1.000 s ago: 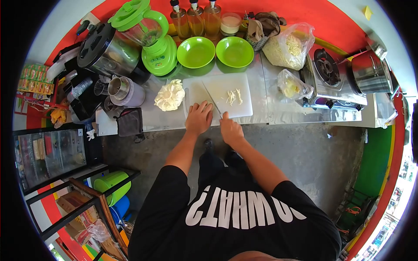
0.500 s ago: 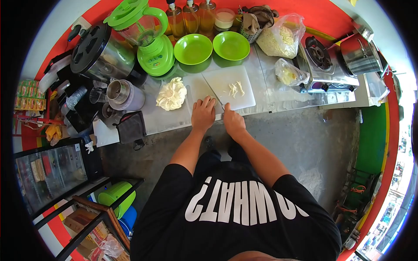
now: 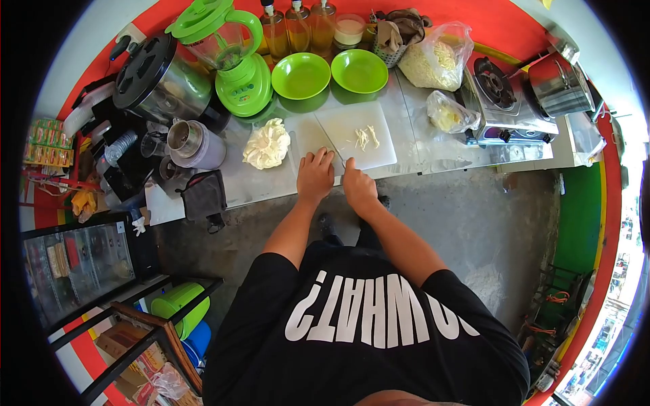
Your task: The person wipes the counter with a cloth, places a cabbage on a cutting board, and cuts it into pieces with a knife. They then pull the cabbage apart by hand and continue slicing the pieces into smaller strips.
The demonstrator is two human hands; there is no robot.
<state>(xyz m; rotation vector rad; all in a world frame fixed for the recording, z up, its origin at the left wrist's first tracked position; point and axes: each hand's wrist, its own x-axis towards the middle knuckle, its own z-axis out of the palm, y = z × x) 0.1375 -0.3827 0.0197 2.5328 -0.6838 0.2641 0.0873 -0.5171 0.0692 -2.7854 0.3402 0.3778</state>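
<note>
A white cutting board [image 3: 376, 122] lies on the metal counter. Across it runs a knife [image 3: 328, 136], its handle in my right hand [image 3: 359, 186], whose fingers are closed round it. Left of the blade, my left hand [image 3: 315, 177] presses down on the board with its fingers together; whatever lies under the fingertips is too small and covered to name. Pale thin strips [image 3: 367, 138] rest on the board's right part. A cream-white bundle [image 3: 267, 144], perhaps a bag or cabbage, sits just left of the board.
Two green bowls [image 3: 301, 76] [image 3: 359, 71] stand behind the board, beside a green blender [image 3: 244, 84]. Bags of pale food [image 3: 437, 64] [image 3: 451, 113] and a stove [image 3: 504, 111] are to the right. A steel-topped container [image 3: 200, 145] stands left.
My right hand and the knife handle have shifted slightly left. My left hand has barely moved. The feet now show more clearly below the counter.
</note>
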